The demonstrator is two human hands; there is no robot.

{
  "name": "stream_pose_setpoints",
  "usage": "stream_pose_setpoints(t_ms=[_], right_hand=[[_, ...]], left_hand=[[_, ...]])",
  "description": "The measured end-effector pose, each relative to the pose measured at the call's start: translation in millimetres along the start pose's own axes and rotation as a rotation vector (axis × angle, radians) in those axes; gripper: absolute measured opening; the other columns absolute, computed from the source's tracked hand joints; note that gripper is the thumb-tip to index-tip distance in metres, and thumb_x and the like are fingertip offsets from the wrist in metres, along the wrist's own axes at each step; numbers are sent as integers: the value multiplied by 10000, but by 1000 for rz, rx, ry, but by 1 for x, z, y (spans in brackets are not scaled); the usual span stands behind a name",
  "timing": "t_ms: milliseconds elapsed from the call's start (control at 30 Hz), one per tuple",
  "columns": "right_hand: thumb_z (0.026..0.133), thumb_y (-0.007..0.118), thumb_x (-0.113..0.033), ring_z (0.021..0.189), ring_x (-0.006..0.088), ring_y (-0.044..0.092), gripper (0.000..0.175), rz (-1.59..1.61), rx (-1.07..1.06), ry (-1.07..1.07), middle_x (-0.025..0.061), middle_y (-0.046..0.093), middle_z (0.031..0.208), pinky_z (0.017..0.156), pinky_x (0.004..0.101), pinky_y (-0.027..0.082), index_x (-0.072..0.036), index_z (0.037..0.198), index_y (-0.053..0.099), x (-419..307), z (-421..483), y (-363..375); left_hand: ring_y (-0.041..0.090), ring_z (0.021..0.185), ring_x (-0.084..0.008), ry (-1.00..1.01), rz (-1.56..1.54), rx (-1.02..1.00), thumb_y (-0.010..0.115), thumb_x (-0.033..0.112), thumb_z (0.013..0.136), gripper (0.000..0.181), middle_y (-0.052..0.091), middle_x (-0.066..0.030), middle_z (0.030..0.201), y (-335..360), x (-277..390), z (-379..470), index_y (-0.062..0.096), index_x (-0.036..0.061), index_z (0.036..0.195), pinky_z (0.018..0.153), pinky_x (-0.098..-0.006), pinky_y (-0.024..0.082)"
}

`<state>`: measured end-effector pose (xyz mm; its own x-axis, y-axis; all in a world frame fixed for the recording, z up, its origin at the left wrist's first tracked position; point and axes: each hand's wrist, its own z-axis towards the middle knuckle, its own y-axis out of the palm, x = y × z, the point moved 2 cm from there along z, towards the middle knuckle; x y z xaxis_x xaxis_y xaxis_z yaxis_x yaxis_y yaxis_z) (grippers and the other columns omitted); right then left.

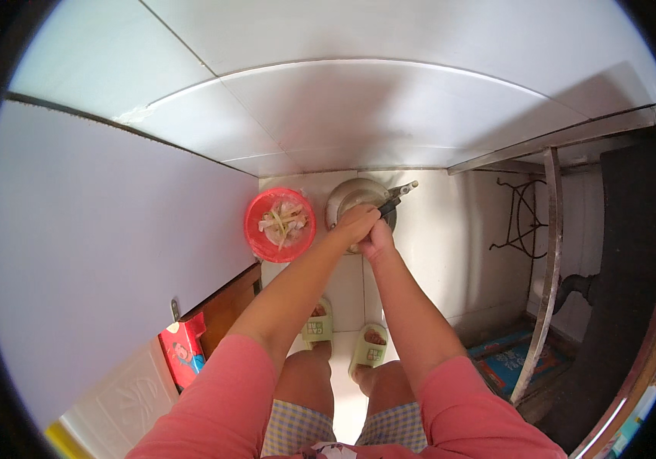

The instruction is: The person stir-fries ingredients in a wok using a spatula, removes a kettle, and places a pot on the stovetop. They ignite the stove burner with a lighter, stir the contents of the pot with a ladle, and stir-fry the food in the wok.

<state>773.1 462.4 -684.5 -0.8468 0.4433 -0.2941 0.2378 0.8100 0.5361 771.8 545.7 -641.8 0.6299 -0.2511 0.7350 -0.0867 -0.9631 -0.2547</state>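
Observation:
A round, silvery metal kettle (333, 198) stands on the pale tiled floor by the wall, its spout (408, 187) pointing up and to the right. Over its top, my left hand (359, 222) and my right hand (378, 238) meet closely at the black handle (390, 206). The left hand is closed around it. My right fingers are mostly hidden behind the left hand, but that hand also appears closed on the handle. The hands and forearms cover much of the kettle's near side.
Left of the kettle sits a red plastic bin (253, 226) holding food scraps. A pale panel (115, 212) bounds the left. At right are a metal rack frame (553, 229), a wire stand (517, 218) and a dark drain pipe (574, 287). My green slippers (317, 328) are below.

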Motion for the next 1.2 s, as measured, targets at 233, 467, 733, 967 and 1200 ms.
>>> stream_pose_setpoints(t_ms=[233, 467, 733, 967, 1200], right_hand=[[850, 433, -13, 944, 263, 576, 309, -12, 37, -74, 133, 539, 1055, 798, 385, 509, -15, 1158, 422, 17, -3, 30], [835, 484, -48, 883, 184, 558, 406, -111, 250, -107, 101, 544, 1035, 726, 272, 472, -7, 1233, 417, 15, -119, 24], [877, 466, -124, 895, 162, 548, 274, 82, 308, -382, 74, 565, 984, 801, 271, 444, -14, 1118, 535, -24, -434, 62], [929, 480, -192, 794, 117, 534, 150, 292, 405, -723, 42, 565, 856, 705, 255, 447, -48, 912, 520, -74, -668, 16], [918, 507, -189, 663, 74, 458, 172, 675, 683, -1048, -1, 524, 746, 602, 219, 395, -51, 822, 543, -27, -875, -82]], left_hand=[[537, 978, -364, 245, 339, 17, 412, 251, 841, 360, 579, -203, 1073, -22, -39, 17, 584, 7, 1043, 860, -404, 414], [550, 989, -331, 79, -4, 434, 448, 200, 871, 341, 578, -229, 1039, -6, 24, -97, 575, -36, 1083, 862, -363, 420], [493, 1079, -177, 4, -432, 118, 429, 214, 929, 399, 528, -124, 1192, 79, 177, -357, 470, -11, 1255, 935, -276, 367], [396, 1214, -223, 491, -147, -288, 401, 112, 919, 365, 419, -125, 1331, 165, 293, -541, 444, -1, 1264, 1009, -298, 302], [352, 1259, -259, 811, 159, -667, 355, 46, 892, 372, 368, -142, 1367, 299, 311, -716, 451, -6, 1247, 1032, -336, 290]])
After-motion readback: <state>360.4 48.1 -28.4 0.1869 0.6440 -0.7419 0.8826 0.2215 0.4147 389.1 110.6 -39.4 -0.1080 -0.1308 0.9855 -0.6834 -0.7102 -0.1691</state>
